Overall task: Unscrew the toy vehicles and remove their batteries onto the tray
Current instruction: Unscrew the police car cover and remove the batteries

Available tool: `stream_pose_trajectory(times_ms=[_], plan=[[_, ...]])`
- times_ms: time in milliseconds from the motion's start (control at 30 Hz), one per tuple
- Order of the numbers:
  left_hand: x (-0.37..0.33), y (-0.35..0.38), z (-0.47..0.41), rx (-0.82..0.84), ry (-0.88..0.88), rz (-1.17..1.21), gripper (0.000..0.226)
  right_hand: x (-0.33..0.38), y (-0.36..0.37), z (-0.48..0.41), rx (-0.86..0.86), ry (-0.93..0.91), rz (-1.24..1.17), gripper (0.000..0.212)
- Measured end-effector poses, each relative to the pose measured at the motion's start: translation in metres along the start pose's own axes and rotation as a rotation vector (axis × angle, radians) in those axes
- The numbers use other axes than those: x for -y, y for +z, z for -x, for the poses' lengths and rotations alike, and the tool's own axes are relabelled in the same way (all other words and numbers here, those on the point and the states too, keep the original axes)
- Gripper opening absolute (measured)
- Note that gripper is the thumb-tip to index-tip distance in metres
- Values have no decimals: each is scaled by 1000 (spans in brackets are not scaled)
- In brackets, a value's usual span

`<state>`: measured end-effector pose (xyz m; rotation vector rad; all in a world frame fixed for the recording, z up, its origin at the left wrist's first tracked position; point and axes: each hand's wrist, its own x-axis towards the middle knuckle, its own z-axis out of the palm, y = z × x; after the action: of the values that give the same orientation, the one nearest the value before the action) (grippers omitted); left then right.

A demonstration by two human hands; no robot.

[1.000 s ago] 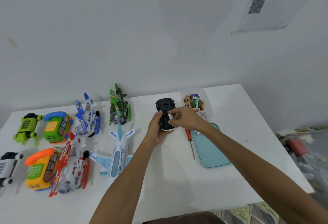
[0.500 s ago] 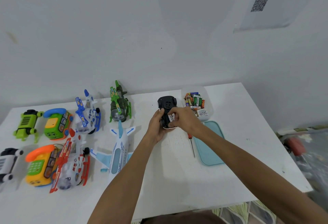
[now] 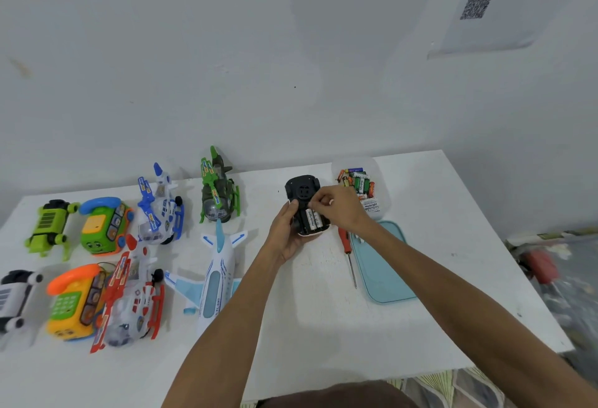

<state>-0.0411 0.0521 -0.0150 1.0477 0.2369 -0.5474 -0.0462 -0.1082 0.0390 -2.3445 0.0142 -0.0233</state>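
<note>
— While we hold the black toy car (image 3: 302,195) belly-up, which way does it run?

— Its long axis runs almost straight from us toward the wall (image 3: 226,68). The rounded end is far from us, and the open battery bay is at the near end. White batteries (image 3: 312,219) lie in the bay along that same line.

— And our hands?

— Our left hand (image 3: 286,229) wraps the car from the left, thumb on its side and fingers underneath. Our right hand (image 3: 339,210) comes over from the right with its fingers curled and the tips bunched at the far end of the batteries. We cannot tell whether they truly pinch one.

— Where is the car on the desk (image 3: 323,326)?

— Toward the back. The green helicopter (image 3: 216,194) stands well to its left, and the clear tub of loose cells (image 3: 359,184) is just beside it on the right.

— What crowds us?

— The screwdriver (image 3: 348,246) lies just below our right wrist, red handle far and tip toward us, along the left rim of the tray (image 3: 385,275). Our right forearm crosses the tray's near corner. The white airplane (image 3: 216,275) lies near our left forearm.

— Room to move?

— We have bare desk between airplane and tray, down to the near edge. The right edge lies well beyond the tray.
</note>
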Motion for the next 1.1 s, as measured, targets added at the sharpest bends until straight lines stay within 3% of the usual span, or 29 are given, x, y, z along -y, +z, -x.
stream_pose_trajectory(times_ms=[100,200,400,667,867,967,1100], plan=[[0,-1,0,-4,-15,30,47,-13,-12,-5,-147,87,-30,9],[-2,0,1,-16,-31,47,45,-33,-25,-16,-210,191,107,12],[-4,2,3,-14,-39,41,44,-57,-42,-32,63,283,504,19],[-4,4,6,-3,-38,85,45,-58,-30,-35,251,195,618,19],[-5,6,6,-10,-38,68,43,-64,-37,-35,207,195,408,16],[-4,4,3,-17,-30,40,44,-65,-46,-29,73,232,110,13],[-2,2,2,-14,-21,10,44,-54,-52,-12,77,324,-434,21]])
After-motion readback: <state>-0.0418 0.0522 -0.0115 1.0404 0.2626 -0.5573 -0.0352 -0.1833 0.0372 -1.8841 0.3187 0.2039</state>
